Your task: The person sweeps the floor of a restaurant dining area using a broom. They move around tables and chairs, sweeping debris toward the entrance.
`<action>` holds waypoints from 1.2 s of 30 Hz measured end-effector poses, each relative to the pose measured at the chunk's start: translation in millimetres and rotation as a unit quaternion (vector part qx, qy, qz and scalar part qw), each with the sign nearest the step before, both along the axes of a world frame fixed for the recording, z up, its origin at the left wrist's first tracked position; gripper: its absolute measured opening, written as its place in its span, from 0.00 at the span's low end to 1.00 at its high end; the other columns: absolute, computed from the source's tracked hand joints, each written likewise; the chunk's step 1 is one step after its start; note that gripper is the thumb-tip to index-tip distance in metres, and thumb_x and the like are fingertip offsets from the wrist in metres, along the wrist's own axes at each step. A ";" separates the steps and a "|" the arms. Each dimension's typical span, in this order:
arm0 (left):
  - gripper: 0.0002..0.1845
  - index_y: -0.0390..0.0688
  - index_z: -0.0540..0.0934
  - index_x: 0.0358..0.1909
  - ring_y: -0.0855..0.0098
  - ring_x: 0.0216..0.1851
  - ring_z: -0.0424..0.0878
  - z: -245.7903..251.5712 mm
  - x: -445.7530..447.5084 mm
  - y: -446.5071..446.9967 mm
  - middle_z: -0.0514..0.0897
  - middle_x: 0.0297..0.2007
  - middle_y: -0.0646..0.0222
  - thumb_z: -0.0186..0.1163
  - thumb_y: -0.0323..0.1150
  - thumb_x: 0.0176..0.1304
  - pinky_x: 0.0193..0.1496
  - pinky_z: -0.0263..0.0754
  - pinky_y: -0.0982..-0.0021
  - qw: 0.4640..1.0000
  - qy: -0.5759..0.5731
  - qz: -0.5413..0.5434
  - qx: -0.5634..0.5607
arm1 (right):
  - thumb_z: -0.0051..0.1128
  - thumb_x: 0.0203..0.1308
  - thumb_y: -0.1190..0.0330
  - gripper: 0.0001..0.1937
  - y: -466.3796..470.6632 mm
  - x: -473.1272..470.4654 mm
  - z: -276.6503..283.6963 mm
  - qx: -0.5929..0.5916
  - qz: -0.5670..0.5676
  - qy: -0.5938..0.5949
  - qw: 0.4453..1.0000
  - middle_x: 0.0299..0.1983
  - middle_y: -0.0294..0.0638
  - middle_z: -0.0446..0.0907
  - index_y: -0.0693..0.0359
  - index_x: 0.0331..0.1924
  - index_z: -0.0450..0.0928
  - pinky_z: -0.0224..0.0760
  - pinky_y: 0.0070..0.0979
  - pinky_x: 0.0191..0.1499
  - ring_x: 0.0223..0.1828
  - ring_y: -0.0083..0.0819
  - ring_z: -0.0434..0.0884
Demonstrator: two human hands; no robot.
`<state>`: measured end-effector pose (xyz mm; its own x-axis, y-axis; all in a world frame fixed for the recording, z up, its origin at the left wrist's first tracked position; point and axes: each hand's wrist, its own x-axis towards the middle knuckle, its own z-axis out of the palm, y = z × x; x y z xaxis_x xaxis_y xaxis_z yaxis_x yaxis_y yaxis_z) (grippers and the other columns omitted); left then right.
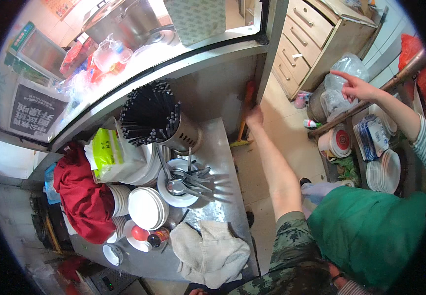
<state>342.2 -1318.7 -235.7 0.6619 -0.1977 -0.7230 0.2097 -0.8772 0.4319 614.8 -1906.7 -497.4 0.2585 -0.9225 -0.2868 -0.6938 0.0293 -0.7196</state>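
My right arm, in a camouflage sleeve, reaches forward past the steel table (231,191). At its end my right hand (255,116) is blurred, beside the orange and yellow handle of a broom (242,129) that leans by the partition. Whether the fingers close on the handle is not plain. Only a sliver of my left hand (197,292) shows at the bottom rim, below a beige towel (213,254). On the table are a steel holder (183,138) full of black chopsticks, a bowl (178,201) of metal spoons, stacked white bowls (147,208) and a red cloth (82,191).
A person in a green apron (364,228) stands close on my right, one hand (356,86) pointing left. Behind that hand are a metal rail (375,94) and stacked white plates (383,172). A wooden drawer cabinet (308,40) stands ahead. A framed window partition (161,72) borders the table.
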 end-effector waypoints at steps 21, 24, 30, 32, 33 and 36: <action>0.13 0.37 0.78 0.43 0.65 0.34 0.80 6.7 -28.7 3.2 0.83 0.32 0.56 0.53 0.36 0.64 0.39 0.74 0.67 0.997 -0.064 0.024 -0.033 | 0.58 0.43 0.63 0.14 77.1 -100.3 23.1 -0.167 0.074 -0.160 0.970 0.34 0.44 0.77 0.55 0.37 0.73 0.70 0.42 0.45 0.40 0.48 0.76; 0.13 0.37 0.78 0.42 0.63 0.32 0.80 38.5 -33.1 -26.4 0.82 0.31 0.55 0.52 0.36 0.64 0.37 0.74 0.66 0.995 -0.089 0.000 -0.035 | 0.59 0.46 0.69 0.07 99.6 -168.3 21.5 -0.117 0.015 -0.206 0.971 0.27 0.41 0.76 0.59 0.29 0.73 0.72 0.33 0.40 0.33 0.40 0.78; 0.12 0.37 0.79 0.37 0.58 0.30 0.78 58.4 -27.7 -61.9 0.81 0.27 0.55 0.50 0.35 0.64 0.36 0.71 0.62 0.973 -0.096 -0.118 -0.175 | 0.62 0.48 0.72 0.06 152.0 -289.4 91.4 -0.211 -0.071 -0.209 0.952 0.26 0.40 0.75 0.62 0.24 0.74 0.70 0.29 0.37 0.31 0.36 0.75; 0.10 0.38 0.79 0.40 0.65 0.32 0.84 57.8 -22.3 -67.1 0.84 0.29 0.61 0.53 0.32 0.63 0.36 0.76 0.69 0.958 -0.134 -0.183 -0.177 | 0.61 0.50 0.68 0.08 179.5 -325.7 120.4 -0.178 -0.100 -0.207 0.957 0.30 0.40 0.75 0.58 0.22 0.72 0.67 0.34 0.40 0.35 0.41 0.75; 0.08 0.38 0.79 0.37 0.64 0.30 0.83 57.5 -20.4 -68.6 0.83 0.27 0.61 0.52 0.31 0.63 0.34 0.75 0.68 0.955 -0.119 -0.186 -0.199 | 0.61 0.50 0.67 0.09 195.4 -339.5 131.6 -0.181 -0.118 -0.189 0.958 0.29 0.41 0.75 0.59 0.22 0.72 0.67 0.34 0.40 0.35 0.41 0.74; 0.08 0.34 0.78 0.36 0.74 0.30 0.81 56.7 -15.6 -73.7 0.84 0.28 0.63 0.51 0.28 0.64 0.36 0.75 0.73 0.939 -0.064 -0.170 -0.293 | 0.62 0.50 0.65 0.11 223.3 -375.3 152.5 -0.217 -0.180 -0.156 0.947 0.28 0.42 0.74 0.60 0.22 0.72 0.67 0.36 0.38 0.34 0.42 0.74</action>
<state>326.7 -1392.4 -179.1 0.5629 -0.7517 -0.3438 -0.1249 -0.4885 0.8636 239.5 -1683.4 -344.9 -0.0843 -0.9805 0.1775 -0.4461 -0.1222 -0.8866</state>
